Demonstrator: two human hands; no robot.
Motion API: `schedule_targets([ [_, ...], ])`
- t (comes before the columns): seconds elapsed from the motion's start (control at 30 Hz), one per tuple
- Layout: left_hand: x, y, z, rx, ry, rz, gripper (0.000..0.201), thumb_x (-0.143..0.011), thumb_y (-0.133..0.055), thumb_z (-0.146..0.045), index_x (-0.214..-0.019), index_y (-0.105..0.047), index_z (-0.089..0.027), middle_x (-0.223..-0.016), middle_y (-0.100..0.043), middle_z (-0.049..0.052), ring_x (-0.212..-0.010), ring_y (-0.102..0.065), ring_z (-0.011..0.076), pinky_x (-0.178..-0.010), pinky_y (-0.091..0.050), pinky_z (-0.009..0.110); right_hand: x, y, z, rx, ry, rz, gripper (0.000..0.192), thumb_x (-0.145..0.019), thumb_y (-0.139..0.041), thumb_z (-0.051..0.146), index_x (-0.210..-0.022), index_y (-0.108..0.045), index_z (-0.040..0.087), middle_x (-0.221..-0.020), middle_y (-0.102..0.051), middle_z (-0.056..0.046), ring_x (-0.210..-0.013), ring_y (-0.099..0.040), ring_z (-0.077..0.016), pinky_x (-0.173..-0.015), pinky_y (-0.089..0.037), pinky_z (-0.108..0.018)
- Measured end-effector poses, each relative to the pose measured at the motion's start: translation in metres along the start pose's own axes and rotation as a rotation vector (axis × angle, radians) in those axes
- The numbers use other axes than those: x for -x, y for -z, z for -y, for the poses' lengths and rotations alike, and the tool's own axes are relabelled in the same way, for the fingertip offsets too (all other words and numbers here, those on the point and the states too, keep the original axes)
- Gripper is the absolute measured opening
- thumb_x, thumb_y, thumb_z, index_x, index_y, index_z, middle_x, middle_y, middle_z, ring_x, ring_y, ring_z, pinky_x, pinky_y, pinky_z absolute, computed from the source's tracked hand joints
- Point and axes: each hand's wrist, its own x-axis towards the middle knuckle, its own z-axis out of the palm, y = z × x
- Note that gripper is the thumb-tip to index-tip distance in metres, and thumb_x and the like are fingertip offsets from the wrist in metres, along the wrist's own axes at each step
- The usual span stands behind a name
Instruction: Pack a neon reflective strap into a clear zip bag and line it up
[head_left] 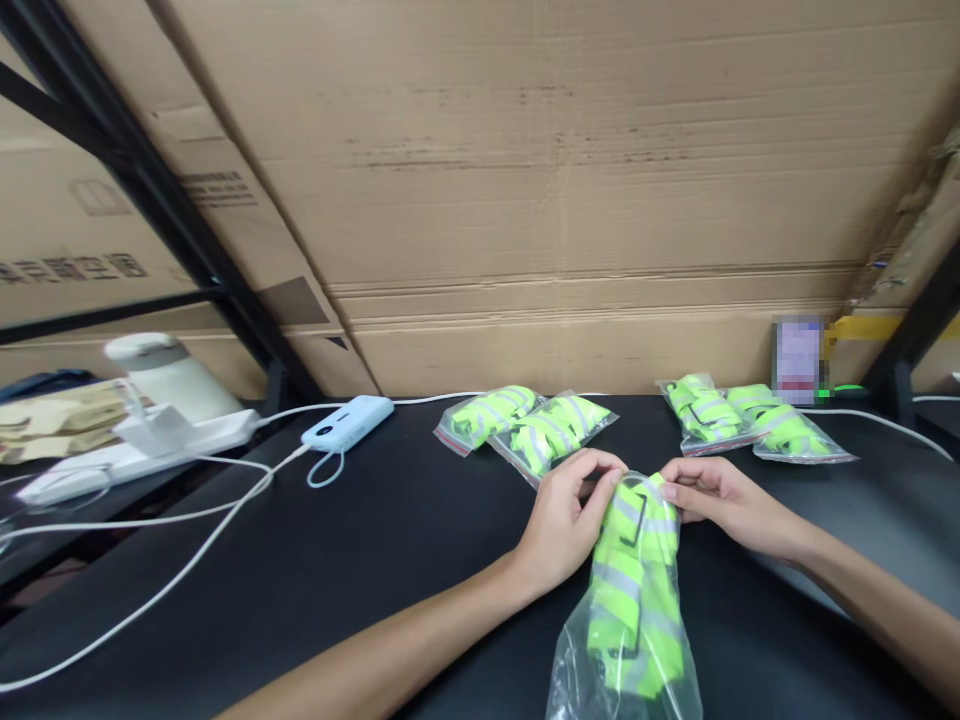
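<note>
Both hands, left [559, 525] and right [720, 500], pinch the far end of the clear plastic bag of neon-yellow reflective straps [634, 590]: light, floppy, slippery film, best gripped at its rim.

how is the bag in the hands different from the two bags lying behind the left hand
The held bag is pinched at its top by the left hand and right hand; the two bags lie untouched on the black table. The held bag runs lengthwise toward the camera; the pair lies slanted, overlapping. All are clear bags of neon-yellow reflective bands.
</note>
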Motion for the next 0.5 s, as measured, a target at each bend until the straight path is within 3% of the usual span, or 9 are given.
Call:
schedule_targets([
  [0.13, -0.0019, -0.0006, -0.0025, 0.125, 0.059, 0.039, 0.022, -0.1, -0.055, -0.036, -0.094, -0.064, -0.017, -0.085, -0.063, 0.003, -0.078, -0.059, 0.0158, -0.073, -0.048, 0.027, -0.0009, -0.0046, 0.0014, -0.112, -0.003, -0.014, 0.038, -0.085, -0.073, 0.056, -0.093, -0.064, 0.02, -0.088, -0.068, -0.001, -0.08, -0.064, -0.0157, -0.083, -0.053, -0.032],
  [0.27, -0.002, -0.0023, -0.0031, 0.271, 0.123, 0.072, 0.025, -0.1, -0.055, -0.041, -0.093, -0.059, -0.018, -0.081, -0.056, 0.0, -0.073, -0.052, 0.0139, -0.068, -0.045, 0.025, -0.0021, -0.0049, 0.0018, -0.028, 0.076, -0.054, 0.04, -0.087, -0.069, 0.06, -0.091, -0.064, 0.021, -0.081, -0.064, 0.001, -0.073, -0.06, -0.0149, -0.075, -0.05, -0.029],
  [0.5, -0.0024, -0.002, 0.0033, 0.23, 0.105, 0.095, 0.026, -0.102, -0.051, -0.043, -0.097, -0.059, -0.018, -0.091, -0.06, 0.002, -0.084, -0.057, 0.016, -0.079, -0.048, 0.027, -0.0031, 0.0008, -0.0045, 0.116, 0.134, -0.107, 0.036, -0.091, -0.065, 0.057, -0.1, -0.068, 0.021, -0.089, -0.071, -0.003, -0.082, -0.064, -0.019, -0.078, -0.052, -0.032],
])
